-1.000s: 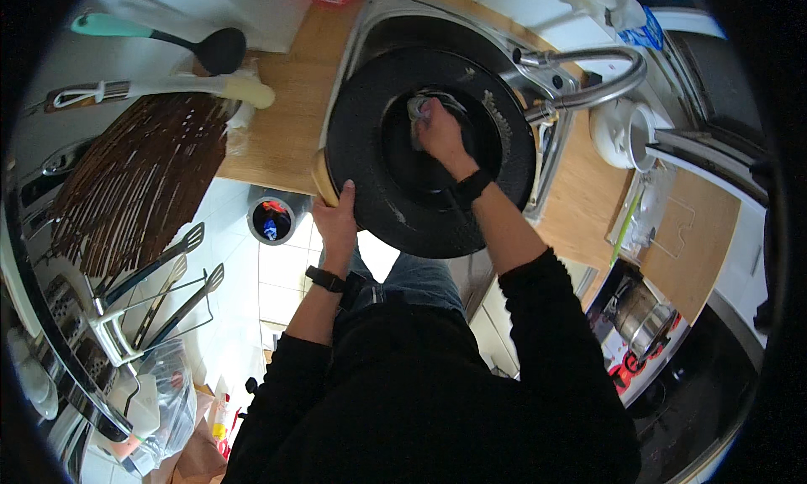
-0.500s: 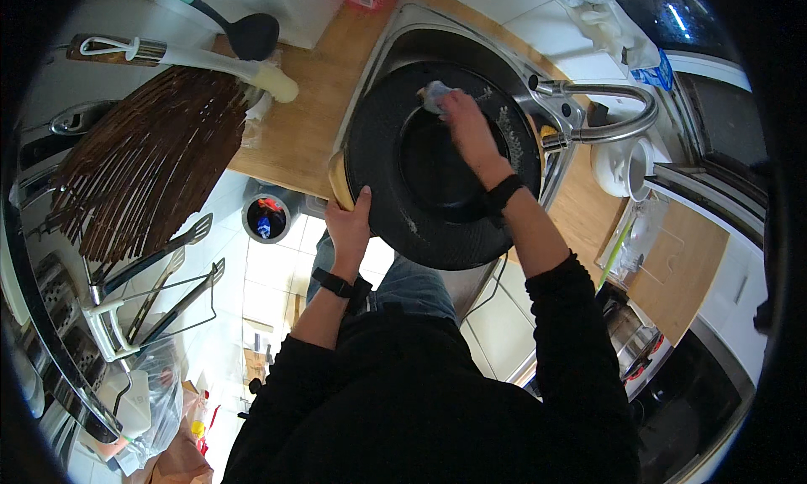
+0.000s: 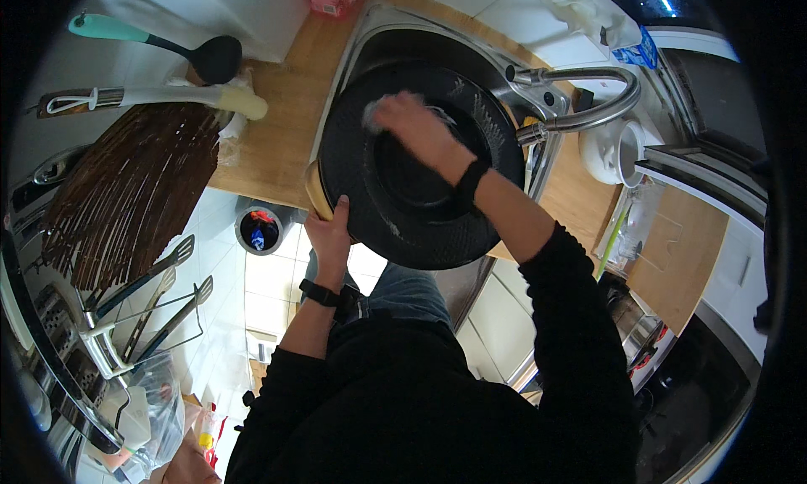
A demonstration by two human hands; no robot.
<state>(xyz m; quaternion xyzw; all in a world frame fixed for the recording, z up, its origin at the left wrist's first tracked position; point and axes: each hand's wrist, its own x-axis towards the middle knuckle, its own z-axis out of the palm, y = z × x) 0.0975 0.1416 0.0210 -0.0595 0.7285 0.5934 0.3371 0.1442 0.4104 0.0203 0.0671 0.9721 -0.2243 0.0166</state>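
Observation:
A large black wok (image 3: 420, 232) is held tilted over the sink (image 3: 349, 51), its inner face towards me. My left hand (image 3: 330, 238) is closed at its near left rim, beside the light wooden side handle (image 3: 316, 190), thumb over the edge. My right hand (image 3: 414, 129), blurred by motion, presses a small pale scrubbing wad (image 3: 370, 116) against the upper left of the inner face. Whether the wad is a cloth or a scourer cannot be made out. Whitish streaks of suds mark the black surface at several places.
A curved metal tap (image 3: 618, 74) reaches over the sink's right side. A white pot (image 3: 601, 152) stands on the wooden counter (image 3: 273, 148) beyond it. Hanging at left are a ladle (image 3: 217, 59), a brown slatted fan-shaped object (image 3: 126, 190) and spatulas. Below the counter sits a bin (image 3: 259, 230).
My right hand has swept left across the wok with the wad, from the upper middle to the upper left. The left hand keeps its grip. The whole view has shifted slightly.

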